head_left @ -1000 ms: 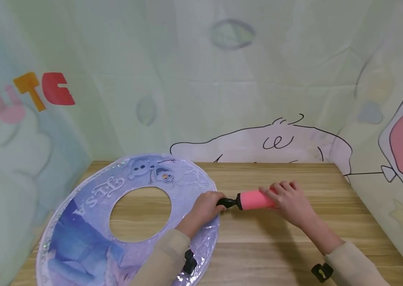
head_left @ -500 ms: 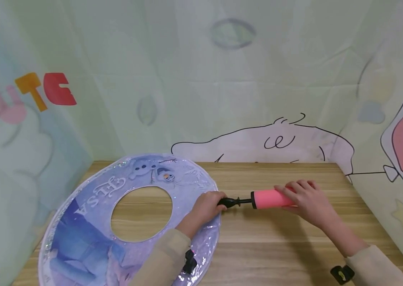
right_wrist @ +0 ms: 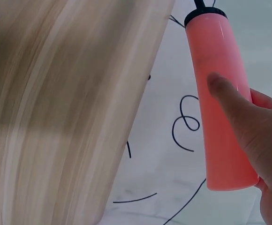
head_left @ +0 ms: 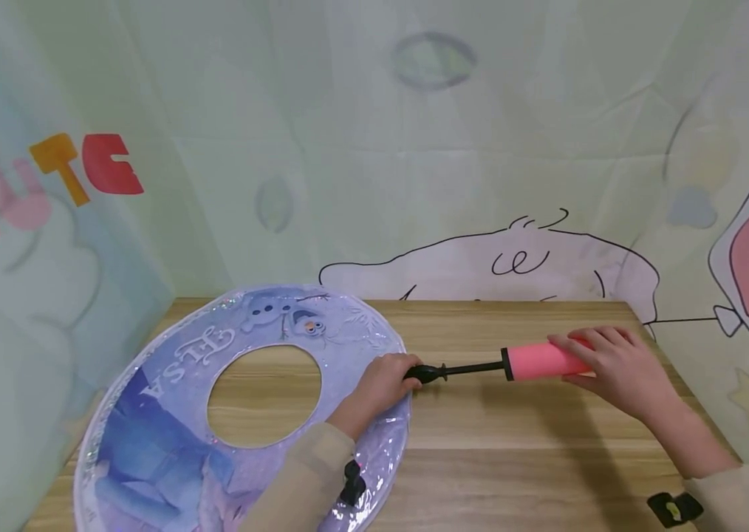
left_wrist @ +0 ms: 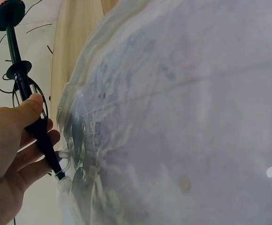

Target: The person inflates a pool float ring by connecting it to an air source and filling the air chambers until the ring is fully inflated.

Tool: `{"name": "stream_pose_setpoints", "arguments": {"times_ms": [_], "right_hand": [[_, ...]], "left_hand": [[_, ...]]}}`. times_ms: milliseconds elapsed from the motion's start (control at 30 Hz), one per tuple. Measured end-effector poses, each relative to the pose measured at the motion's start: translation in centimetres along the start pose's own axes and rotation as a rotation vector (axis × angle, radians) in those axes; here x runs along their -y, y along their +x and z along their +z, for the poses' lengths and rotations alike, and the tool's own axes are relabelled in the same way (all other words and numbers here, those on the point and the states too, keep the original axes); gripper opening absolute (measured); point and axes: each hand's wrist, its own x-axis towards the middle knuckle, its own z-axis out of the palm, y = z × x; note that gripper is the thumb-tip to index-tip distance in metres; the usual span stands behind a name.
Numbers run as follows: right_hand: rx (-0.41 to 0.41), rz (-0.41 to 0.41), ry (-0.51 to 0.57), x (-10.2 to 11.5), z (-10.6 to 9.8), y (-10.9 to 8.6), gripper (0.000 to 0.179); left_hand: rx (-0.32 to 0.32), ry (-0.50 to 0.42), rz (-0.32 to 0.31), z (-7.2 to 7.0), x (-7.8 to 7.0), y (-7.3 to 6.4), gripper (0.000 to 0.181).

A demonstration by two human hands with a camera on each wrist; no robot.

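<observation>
A hand pump with a pink barrel (head_left: 537,361) and a black rod (head_left: 474,368) lies level above the table. My left hand (head_left: 384,380) grips its black nozzle end (left_wrist: 41,133); in the left wrist view the tip meets the clear valve (left_wrist: 64,153) of a swim ring. The blue and purple swim ring (head_left: 168,443), printed with a snowman and the letters ELSA, is puffed up under my left forearm. My right hand (head_left: 620,369) holds the barrel, its thumb along the side in the right wrist view (right_wrist: 262,136). A long stretch of rod shows between nozzle and barrel.
The wood-grain table (head_left: 481,473) carries the ring on its left side. Printed cloth walls (head_left: 374,148) stand close behind the table and on both sides. The table's right edge runs near my right wrist.
My right hand has drawn the pink barrel to the right, away from the left hand, so more black rod is exposed. My left hand and the swim ring have stayed nearly still.
</observation>
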Motion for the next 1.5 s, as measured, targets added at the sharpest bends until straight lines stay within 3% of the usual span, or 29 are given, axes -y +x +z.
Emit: {"name": "stream_pose_setpoints", "arguments": {"times_ms": [300, 567, 733, 867, 1167, 1500], "right_hand": [[-0.014, 0.029, -0.025, -1.6, -1.0, -1.7, 0.076], [-0.004, 0.030, -0.047, -1.1, -1.0, -1.3, 0.075], [0.007, 0.007, -0.041, 0.3, 0.0, 0.0, 0.058], [0.013, -0.012, -0.067, 1.9, 1.1, 1.2, 0.070], [0.003, -0.007, -0.082, 4.4, 3.1, 2.3, 0.064], [0.026, -0.023, -0.115, 6.7, 4.0, 4.1, 0.060]], "left_hand": [[0.012, 0.007, 0.000, 0.0, 0.3, 0.0, 0.028], [-0.031, 0.021, 0.044, 0.2, 0.3, -0.1, 0.025], [-0.054, 0.040, 0.064, 0.4, 0.1, 0.0, 0.025], [-0.051, 0.043, 0.064, 0.4, -0.2, 0.0, 0.026], [-0.040, 0.089, 0.060, 0.8, -0.4, 0.0, 0.025], [-0.054, 0.070, 0.057, 0.7, -0.4, 0.0, 0.021]]}}
